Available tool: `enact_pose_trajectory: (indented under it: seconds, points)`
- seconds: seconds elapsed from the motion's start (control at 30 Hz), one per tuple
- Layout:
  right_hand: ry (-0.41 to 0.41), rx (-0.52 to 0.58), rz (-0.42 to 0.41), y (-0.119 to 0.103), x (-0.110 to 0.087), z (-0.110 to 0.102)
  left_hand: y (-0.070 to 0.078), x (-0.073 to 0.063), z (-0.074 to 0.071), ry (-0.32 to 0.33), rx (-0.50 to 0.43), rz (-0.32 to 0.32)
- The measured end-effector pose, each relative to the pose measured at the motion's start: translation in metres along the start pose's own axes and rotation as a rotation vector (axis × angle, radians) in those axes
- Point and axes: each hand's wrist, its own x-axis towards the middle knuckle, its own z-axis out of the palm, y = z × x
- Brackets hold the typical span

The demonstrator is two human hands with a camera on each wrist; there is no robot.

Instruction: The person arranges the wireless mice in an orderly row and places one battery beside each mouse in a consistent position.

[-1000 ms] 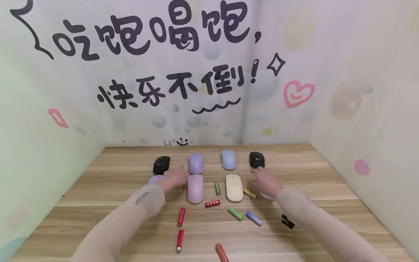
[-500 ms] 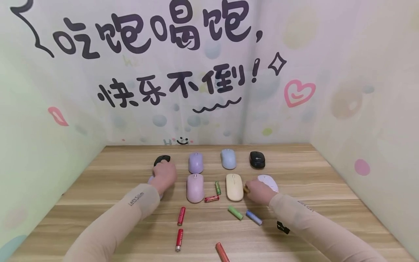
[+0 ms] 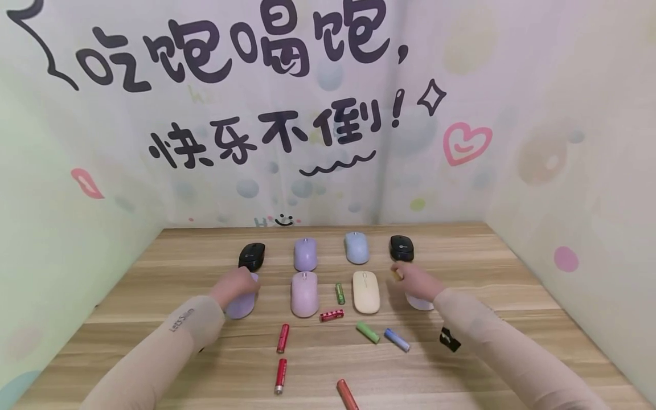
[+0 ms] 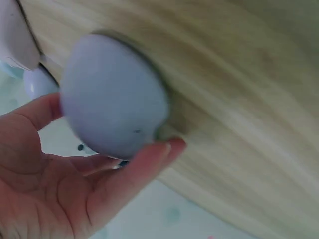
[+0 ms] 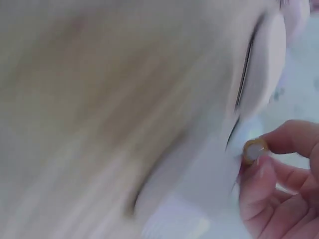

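Toward the worktop's (image 3: pixel 318 364) right edge a gold battery (image 5: pixel 255 151) is being pinched by the right hand (image 3: pixel 417 280), its silvery end being shown only at the wrist, while leftward a lavender mouse (image 3: pixel 242 304) is being framed by the left hand's (image 3: pixel 236 286) parted thumb and finger, grip unclear.

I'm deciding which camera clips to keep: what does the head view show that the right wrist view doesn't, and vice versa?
Only the head view: the left hand at a lavender mouse, the red batteries and the blue battery.

Only the right wrist view: the round silvery end of the yellow battery, facing the camera.

Both: the right hand pinching that battery, and mice on the table, blurred in the wrist view.
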Motion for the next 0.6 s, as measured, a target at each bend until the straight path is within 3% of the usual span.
enact_pose_trajectory:
  seconds: [0.23,0.33,0.43,0.6]
  points:
    - [0.046,0.193,0.148,0.045,0.018,-0.027,-0.010,0.000,0.007,0.007,-0.036,-0.007]
    - [0.067,0.254,0.193,0.069,0.027,-0.026,-0.013,0.000,0.011,0.030,-0.027,-0.003]
    - [0.038,0.299,0.246,0.088,0.037,-0.021,-0.016,0.002,0.014,0.061,-0.017,0.003]
    - [-0.006,0.319,0.300,0.104,0.050,-0.017,-0.015,0.002,0.015,0.057,-0.020,-0.004]
